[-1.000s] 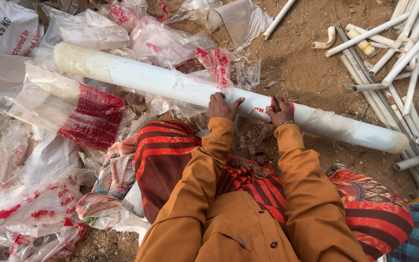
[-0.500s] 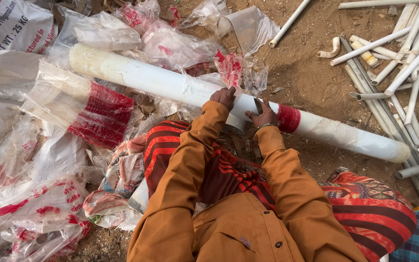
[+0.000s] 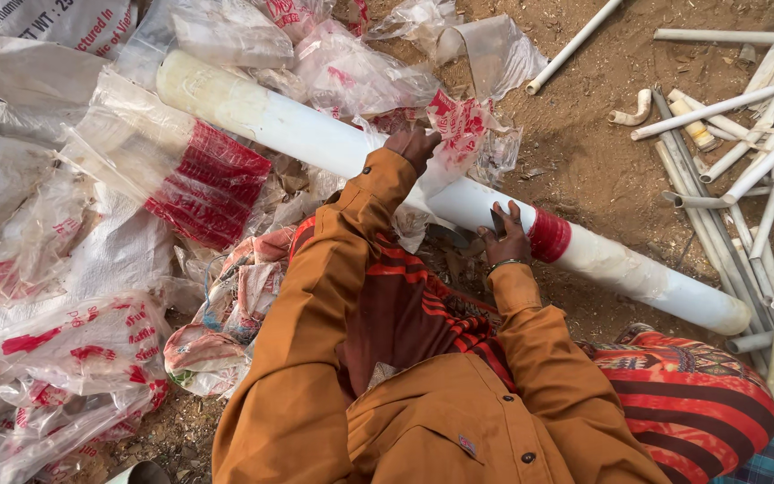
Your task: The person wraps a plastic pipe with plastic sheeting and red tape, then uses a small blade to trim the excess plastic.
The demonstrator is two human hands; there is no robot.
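Left grip presses spread on the white pipe; right grip lies spread beside its red band.

Both arms, in orange long sleeves, reach forward away from the body. The left hand is stretched farther out and to the left, fingers curled down, palm lowered. The right hand sits nearer and to the right, fingers spread flat, a thin bangle at the wrist.

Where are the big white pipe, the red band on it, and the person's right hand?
big white pipe (image 3: pixel 315 134), head view, bare upper stretch.
red band (image 3: pixel 550 236), head view, its middle.
right hand (image 3: pixel 505 237), head view, back of hand.
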